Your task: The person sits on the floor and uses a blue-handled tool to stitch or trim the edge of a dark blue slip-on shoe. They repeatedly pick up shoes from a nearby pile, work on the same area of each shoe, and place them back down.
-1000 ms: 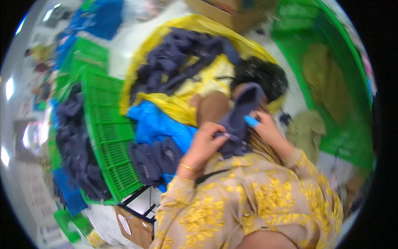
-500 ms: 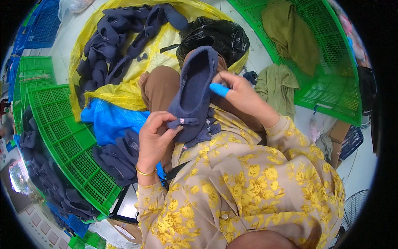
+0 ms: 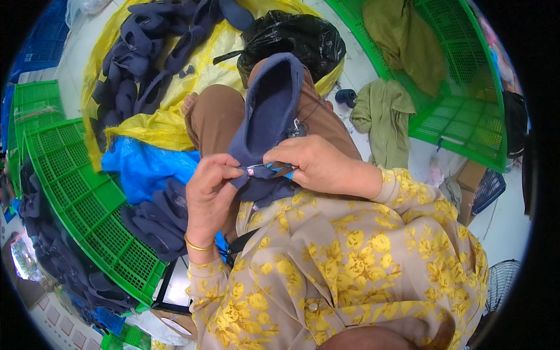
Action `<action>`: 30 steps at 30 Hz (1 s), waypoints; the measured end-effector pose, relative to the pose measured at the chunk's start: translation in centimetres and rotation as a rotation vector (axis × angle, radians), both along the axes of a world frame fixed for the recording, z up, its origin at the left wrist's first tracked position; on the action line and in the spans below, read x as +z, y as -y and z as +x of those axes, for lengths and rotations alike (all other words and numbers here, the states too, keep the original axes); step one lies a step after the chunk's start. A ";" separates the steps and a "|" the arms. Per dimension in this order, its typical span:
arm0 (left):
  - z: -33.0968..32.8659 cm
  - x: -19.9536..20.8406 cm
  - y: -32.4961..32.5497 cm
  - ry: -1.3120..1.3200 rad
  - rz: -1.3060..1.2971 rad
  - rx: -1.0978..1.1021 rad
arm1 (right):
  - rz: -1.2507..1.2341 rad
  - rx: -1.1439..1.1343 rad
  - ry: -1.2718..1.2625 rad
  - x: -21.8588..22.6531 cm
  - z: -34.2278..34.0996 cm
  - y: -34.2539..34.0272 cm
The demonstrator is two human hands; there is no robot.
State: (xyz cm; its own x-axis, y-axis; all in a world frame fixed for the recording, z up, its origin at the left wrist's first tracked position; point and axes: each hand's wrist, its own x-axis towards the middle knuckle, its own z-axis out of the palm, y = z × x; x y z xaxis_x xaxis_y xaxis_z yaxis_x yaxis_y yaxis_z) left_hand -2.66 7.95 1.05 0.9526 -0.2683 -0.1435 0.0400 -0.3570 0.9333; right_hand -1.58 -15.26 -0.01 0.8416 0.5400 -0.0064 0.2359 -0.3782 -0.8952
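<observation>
A dark blue fabric slipper (image 3: 272,108) rests across my lap, its opening facing up and its toe toward me. My left hand (image 3: 211,189) pinches the small fabric strip at the slipper's toe, beside a little pale tag (image 3: 251,171). In my right hand (image 3: 326,166) is a small pair of thread snips (image 3: 282,170), its dark blades against the strip near the tag. The right fingers are curled around the snips and partly hide them. Another dark blue piece (image 3: 262,191) lies under the toe.
Many dark blue slippers (image 3: 128,55) lie on a yellow sheet (image 3: 204,64) ahead. A black plastic bag (image 3: 291,44) sits beyond my knee. Green baskets stand left (image 3: 87,192) and right (image 3: 461,122), the right one holding olive cloth (image 3: 402,41). More slippers (image 3: 157,216) are piled at my left.
My right hand has come down from the slipper's side to its toe, now with the snips at the strip. My left hand keeps its pinch. The whole view has shifted slightly.
</observation>
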 end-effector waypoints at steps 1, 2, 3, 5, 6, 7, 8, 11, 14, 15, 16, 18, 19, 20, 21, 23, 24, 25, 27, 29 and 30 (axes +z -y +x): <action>0.1 0.5 0.3 -0.027 0.011 0.008 | 0.000 0.004 0.015 -0.1 -0.1 0.0; 0.1 1.2 0.7 -0.054 0.022 0.016 | -0.016 0.016 -0.011 0.0 -0.1 0.0; 0.1 1.4 0.9 -0.076 0.033 0.023 | -0.032 0.028 -0.032 0.3 -0.1 0.1; 0.0 0.9 0.7 -0.001 0.067 -0.018 | -0.058 0.070 -0.053 0.6 0.0 0.2; 0.0 0.6 0.7 0.033 0.081 -0.038 | -0.070 0.100 -0.056 0.7 0.1 0.3; -0.1 0.4 0.6 0.029 0.058 -0.035 | -0.082 0.130 -0.059 0.7 0.2 0.5; -0.1 0.2 0.6 0.024 0.036 -0.032 | -0.088 0.138 -0.048 0.5 0.1 0.7; -0.2 -0.3 0.2 0.023 0.015 -0.037 | -0.090 0.157 -0.026 0.1 0.1 0.7; -0.2 -0.5 0.2 0.019 0.012 -0.038 | -0.075 0.162 -0.026 0.1 0.1 0.7; -0.1 -0.6 0.2 0.017 0.008 -0.035 | -0.078 0.167 -0.019 0.1 0.1 0.7; -0.2 -0.7 0.1 0.012 -0.003 -0.031 | -0.081 0.171 -0.012 0.0 0.2 0.7; -0.3 -1.0 0.0 0.003 -0.023 -0.021 | -0.080 0.180 -0.008 0.0 0.3 0.7; -0.3 -1.0 0.0 -0.009 -0.037 -0.012 | -0.079 0.185 -0.006 0.0 0.3 0.7; -0.4 -1.1 0.0 -0.022 -0.052 -0.002 | -0.081 0.189 -0.008 0.1 0.3 0.7; -0.4 -1.1 0.0 -0.035 -0.068 0.007 | -0.084 0.192 -0.011 0.2 0.3 0.7; -0.4 -1.1 0.0 -0.026 -0.063 0.002 | -0.086 0.195 -0.012 0.2 0.3 0.6; -0.4 -1.1 0.1 -0.021 -0.060 -0.001 | -0.083 0.193 -0.008 0.1 0.3 0.5; -0.4 -1.1 0.1 -0.018 -0.053 -0.004 | -0.081 0.191 -0.005 -0.1 0.2 0.4; -0.3 -1.1 0.1 -0.011 -0.037 -0.008 | -0.066 0.190 -0.009 -0.3 0.4 0.3; -0.4 -1.1 0.1 -0.031 -0.059 0.019 | -0.067 0.184 -0.005 -0.4 0.4 0.2; -0.4 -1.2 0.2 -0.040 -0.072 0.032 | -0.078 0.178 0.000 -0.4 0.3 0.1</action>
